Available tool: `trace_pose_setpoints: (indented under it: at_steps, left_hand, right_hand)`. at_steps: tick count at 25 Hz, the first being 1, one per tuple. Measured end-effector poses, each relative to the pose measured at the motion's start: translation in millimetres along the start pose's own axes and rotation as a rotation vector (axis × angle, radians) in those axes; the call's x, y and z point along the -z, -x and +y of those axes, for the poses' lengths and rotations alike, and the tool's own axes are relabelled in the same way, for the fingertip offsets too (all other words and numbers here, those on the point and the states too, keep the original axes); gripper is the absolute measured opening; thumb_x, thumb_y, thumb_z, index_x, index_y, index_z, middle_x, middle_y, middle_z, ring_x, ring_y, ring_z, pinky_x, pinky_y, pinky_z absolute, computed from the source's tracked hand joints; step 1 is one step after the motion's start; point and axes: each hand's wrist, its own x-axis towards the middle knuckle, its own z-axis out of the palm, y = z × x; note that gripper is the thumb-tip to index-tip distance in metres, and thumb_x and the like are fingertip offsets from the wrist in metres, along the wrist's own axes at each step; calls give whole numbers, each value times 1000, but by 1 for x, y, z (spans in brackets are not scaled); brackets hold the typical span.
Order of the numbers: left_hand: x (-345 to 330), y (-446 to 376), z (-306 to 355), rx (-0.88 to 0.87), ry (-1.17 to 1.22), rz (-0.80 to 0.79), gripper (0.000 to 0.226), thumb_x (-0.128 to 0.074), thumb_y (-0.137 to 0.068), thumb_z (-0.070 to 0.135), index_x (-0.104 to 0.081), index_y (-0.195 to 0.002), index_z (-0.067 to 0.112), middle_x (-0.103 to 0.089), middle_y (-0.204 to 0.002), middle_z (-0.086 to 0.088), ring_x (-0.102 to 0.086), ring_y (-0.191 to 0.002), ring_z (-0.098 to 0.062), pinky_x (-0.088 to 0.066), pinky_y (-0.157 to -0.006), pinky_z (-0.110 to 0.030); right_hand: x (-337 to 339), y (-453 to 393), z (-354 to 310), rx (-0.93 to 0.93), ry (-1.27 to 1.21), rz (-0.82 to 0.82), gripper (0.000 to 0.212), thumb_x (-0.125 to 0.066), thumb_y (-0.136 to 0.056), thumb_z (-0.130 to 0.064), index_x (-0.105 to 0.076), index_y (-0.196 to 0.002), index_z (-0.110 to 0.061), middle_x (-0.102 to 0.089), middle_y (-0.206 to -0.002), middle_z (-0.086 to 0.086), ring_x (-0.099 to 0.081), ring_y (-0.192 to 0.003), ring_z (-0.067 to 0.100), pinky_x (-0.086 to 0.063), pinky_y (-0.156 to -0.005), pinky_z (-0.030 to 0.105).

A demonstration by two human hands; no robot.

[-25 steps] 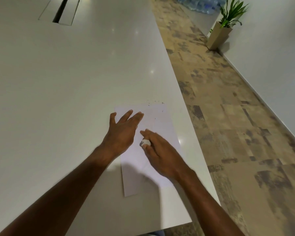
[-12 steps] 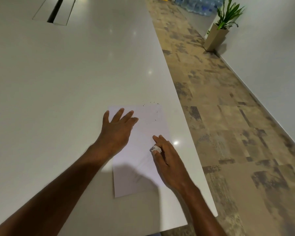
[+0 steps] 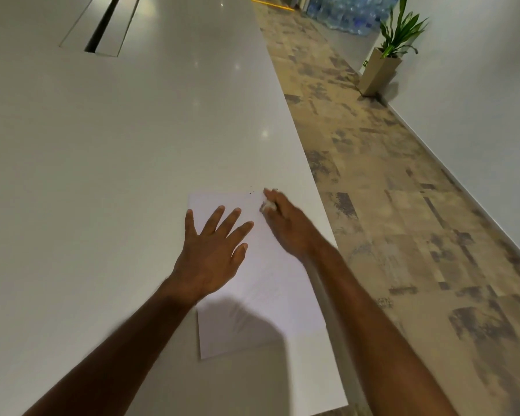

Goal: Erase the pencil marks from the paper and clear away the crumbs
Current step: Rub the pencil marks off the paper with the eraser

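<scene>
Near the table edge, flat left hand (image 3: 213, 253) pins white paper (image 3: 270, 298); right hand (image 3: 285, 223) pinches eraser (image 3: 267, 205).

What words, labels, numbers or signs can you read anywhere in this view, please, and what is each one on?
No text can be read.
Planter: a small green sign sits beside it, too small to read.
Paper: only faint pencil marks, no legible words.
Water bottles: any labels are too blurred to read.
Eraser, held in the right hand: no print visible.
</scene>
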Motion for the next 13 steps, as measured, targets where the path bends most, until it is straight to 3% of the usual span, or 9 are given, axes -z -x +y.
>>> trace_pose_setpoints:
  at_steps: [5,8,10,13]
  left_hand:
    - [3,1,-1,13,35,0,64,0,-100,58,-24,-158,42,-17,-169,6,-11,-157,-24,-8,-117,-72]
    - [2,1,0,15,38,4,63,-3,-100,57,-23,-158,41,-14,-169,5,-8,-157,-23,-5,-117,-72]
    - [2,1,0,9,35,1,62,-5,-101,56,-22,-158,41,-14,-170,5,-7,-157,-23,-6,-117,-72]
    - [2,0,-1,14,35,-3,65,1,-99,57,-19,-159,42,-12,-170,6,-6,-157,-23,-6,-118,-71]
  right_hand:
    - [10,-5,-13,4,-422,172,27,-49,-112,-31,-55,-131,-14,-64,-142,-3,-64,-128,12,-51,-109,32]
    - [-4,6,-14,-135,-712,70,21,-48,-112,-26,-54,-121,-8,-73,-124,17,-75,-108,29,-60,-96,38]
    - [-2,-20,-19,-202,-761,51,20,-50,-111,-24,-55,-121,-6,-71,-124,25,-74,-108,35,-58,-100,43]
    - [13,-60,-33,-203,-908,62,24,-51,-110,-22,-55,-126,-6,-70,-131,19,-70,-121,31,-48,-114,49]
